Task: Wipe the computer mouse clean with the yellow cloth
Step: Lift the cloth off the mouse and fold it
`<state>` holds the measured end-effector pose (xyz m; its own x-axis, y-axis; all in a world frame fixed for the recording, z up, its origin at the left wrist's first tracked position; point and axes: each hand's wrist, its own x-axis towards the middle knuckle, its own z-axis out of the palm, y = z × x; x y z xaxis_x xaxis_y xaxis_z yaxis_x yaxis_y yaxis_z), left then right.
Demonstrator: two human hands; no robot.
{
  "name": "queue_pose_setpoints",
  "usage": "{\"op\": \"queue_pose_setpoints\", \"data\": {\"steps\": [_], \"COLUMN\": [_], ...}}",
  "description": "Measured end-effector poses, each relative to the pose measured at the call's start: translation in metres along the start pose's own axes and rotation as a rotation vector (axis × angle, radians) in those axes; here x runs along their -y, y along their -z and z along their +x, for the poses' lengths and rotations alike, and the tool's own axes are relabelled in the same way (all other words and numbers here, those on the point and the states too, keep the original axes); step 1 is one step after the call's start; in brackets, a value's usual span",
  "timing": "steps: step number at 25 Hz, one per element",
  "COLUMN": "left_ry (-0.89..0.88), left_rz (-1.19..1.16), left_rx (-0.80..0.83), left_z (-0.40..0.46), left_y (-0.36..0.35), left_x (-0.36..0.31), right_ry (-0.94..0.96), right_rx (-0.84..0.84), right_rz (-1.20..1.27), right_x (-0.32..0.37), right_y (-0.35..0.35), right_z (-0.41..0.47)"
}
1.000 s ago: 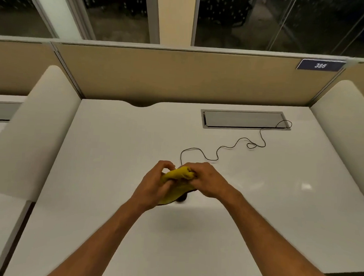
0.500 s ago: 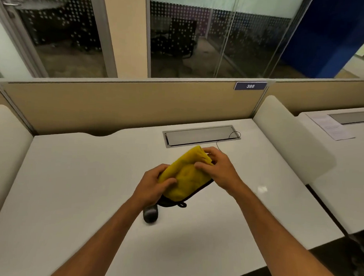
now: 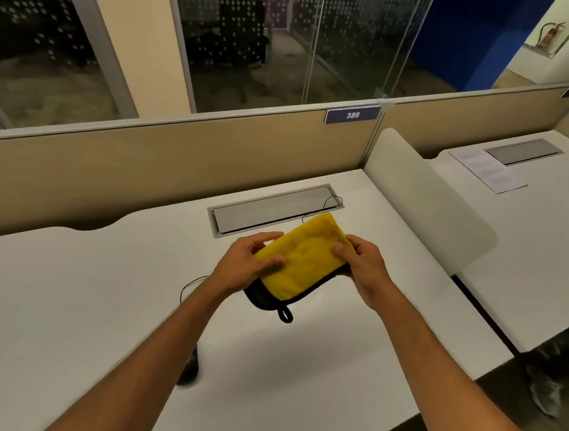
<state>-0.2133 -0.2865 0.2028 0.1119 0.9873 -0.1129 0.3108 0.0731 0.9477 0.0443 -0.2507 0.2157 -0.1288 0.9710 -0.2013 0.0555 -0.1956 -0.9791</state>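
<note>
Gripping yellow cloth: left hand, right hand; mouse under left forearm.

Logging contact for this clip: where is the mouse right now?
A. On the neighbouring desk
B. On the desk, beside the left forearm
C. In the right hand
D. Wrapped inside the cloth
B: the mouse lies on the desk, apart from the cloth that both hands hold.

Yellow cloth held up, mouse down on the counter

The yellow cloth, folded, black-edged with a small loop at its near corner, is held spread above the counter; the dark computer mouse lies near the front, partly hidden under the left forearm
</note>
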Motion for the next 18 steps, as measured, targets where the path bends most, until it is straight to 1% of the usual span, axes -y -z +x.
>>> {"op": "queue_pose_setpoints", "data": {"steps": [3,6,9,12,15,18], "left_ry": [0.153,0.237,0.227,0.161,0.158,0.197], "left_rz": [-0.027,-0.173,-0.177,-0.124,-0.090,-0.049], "left_rx": [0.090,0.067,-0.026,-0.124,-0.152,-0.154], "left_z": [0.053,0.113,0.181,0.250,0.312,0.364], "left_y": [-0.016,-0.043,-0.082,-0.126,-0.171,-0.209], "left_x": [0.001,0.003,0.011,0.026,0.050,0.072], "right_ry": [-0.043,-0.048,-0.056,-0.067,-0.068,-0.102], "right_rx": [-0.083,-0.140,-0.248,-0.332,-0.434,-0.519], "right_rz": [0.009,0.013,-0.003,-0.066,-0.190,-0.294], "right_x": [-0.009,-0.019,-0.034,-0.058,-0.087,-0.112], "right_y": [0.037,0.080,0.122,0.162,0.195,0.219], "right_z": [0.047,0.104,0.162,0.215,0.262,0.301]}}
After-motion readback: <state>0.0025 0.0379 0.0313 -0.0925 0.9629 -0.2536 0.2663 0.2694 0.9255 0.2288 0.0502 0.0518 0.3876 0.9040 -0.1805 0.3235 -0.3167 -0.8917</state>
